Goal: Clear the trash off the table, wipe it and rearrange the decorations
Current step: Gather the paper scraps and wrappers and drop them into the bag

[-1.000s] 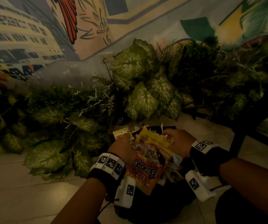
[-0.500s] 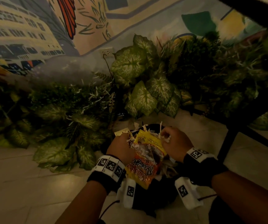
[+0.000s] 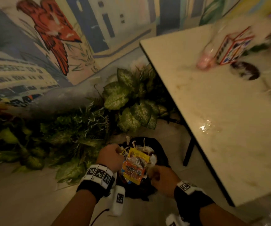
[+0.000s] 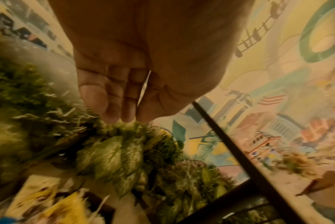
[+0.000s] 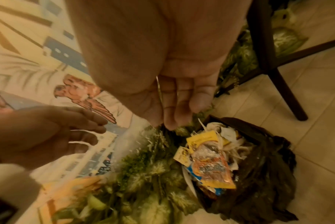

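Trash (image 3: 135, 167), mostly a yellow-and-orange snack wrapper with paper scraps, sits piled in the black-lined bin (image 3: 159, 154) on the floor beside the worktop (image 3: 213, 111). Both hands hover just above it holding nothing, the left hand (image 3: 110, 157) and right hand (image 3: 161, 178) with fingers relaxed and loosely spread. Leafy plants (image 3: 128, 101) line the painted wall behind.
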### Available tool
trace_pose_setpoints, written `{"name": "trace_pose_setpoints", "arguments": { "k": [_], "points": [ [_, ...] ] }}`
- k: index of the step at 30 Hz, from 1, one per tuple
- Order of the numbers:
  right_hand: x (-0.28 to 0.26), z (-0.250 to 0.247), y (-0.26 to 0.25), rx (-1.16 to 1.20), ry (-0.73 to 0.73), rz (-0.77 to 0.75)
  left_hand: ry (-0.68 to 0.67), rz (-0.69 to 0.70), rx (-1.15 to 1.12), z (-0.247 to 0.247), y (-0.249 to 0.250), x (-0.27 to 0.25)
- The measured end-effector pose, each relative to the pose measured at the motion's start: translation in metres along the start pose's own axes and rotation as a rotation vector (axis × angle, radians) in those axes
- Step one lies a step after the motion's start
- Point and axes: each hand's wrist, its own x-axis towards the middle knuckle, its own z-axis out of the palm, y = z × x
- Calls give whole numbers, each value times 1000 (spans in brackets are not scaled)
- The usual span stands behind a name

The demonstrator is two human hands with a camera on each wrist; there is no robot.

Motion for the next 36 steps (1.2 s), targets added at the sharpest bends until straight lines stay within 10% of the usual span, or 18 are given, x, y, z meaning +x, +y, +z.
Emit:
{"name": "trace_pose_setpoints", "arguments": {
  "k": [11, 24, 36],
  "points": [
    [-105, -219, -14, -54, 312, -214, 60, 406, -8, -61, 198, -46],
    [-142, -475, 151, -149, 431, -98, 101, 315, -101, 36, 385, -31],
    [-145, -546, 210, -81, 543, 26, -89, 231, -20, 67, 463, 16]
  ]
}}
